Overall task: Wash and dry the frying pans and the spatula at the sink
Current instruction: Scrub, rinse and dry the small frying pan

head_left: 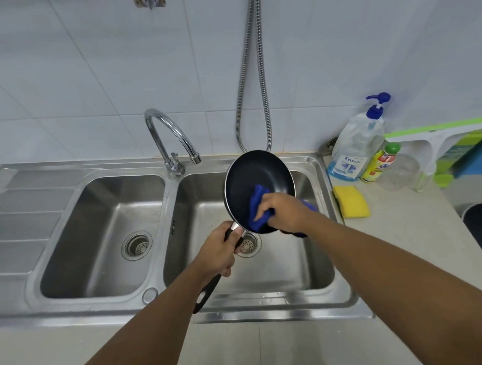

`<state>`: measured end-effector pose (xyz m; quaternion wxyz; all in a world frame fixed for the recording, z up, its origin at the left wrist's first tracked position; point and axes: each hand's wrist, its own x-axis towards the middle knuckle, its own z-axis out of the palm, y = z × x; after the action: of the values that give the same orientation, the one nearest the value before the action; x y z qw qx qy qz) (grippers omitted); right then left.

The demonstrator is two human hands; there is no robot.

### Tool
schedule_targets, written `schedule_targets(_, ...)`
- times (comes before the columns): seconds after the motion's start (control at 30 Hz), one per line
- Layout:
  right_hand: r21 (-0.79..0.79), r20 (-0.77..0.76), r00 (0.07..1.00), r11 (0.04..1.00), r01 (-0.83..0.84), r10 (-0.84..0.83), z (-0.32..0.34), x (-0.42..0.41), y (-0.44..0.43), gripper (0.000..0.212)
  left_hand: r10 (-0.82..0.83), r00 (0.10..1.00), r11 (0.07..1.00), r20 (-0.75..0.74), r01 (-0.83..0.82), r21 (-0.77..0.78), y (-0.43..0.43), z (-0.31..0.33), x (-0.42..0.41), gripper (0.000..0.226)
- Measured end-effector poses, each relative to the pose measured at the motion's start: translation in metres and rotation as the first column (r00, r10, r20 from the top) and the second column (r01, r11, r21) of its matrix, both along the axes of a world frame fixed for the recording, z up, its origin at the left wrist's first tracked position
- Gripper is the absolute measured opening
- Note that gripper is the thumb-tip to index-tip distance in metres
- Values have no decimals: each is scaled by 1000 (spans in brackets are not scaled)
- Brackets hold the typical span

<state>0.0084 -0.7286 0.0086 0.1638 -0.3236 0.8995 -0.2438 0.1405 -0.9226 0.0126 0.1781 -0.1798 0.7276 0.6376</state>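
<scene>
black round frying pan tilts above the right steel sink basin; your left hand grips its handle, your right hand bunches a soft blue cloth inside. probably light, slick when wet: grip close to the bowl.

The left forearm and right forearm are bare along their visible length; the left hand and right hand are bare too.

White glossy wall tiles with thin grey joints cover the rear wall. A pale grey speckled worktop carries a recessed stainless-steel double-bowl sink with a ribbed drainboard on its left. A chrome gooseneck tap stands behind the divider. A flexible metal hose hangs looped on the wall. Lighting is even.
</scene>
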Motion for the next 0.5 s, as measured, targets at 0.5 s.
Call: schedule_targets(0.5, 250, -765, 450, 856, -452, 461, 26, -37, -16, 33, -203, 977, 979, 62, 205, -26, 10, 0, -3, 16)
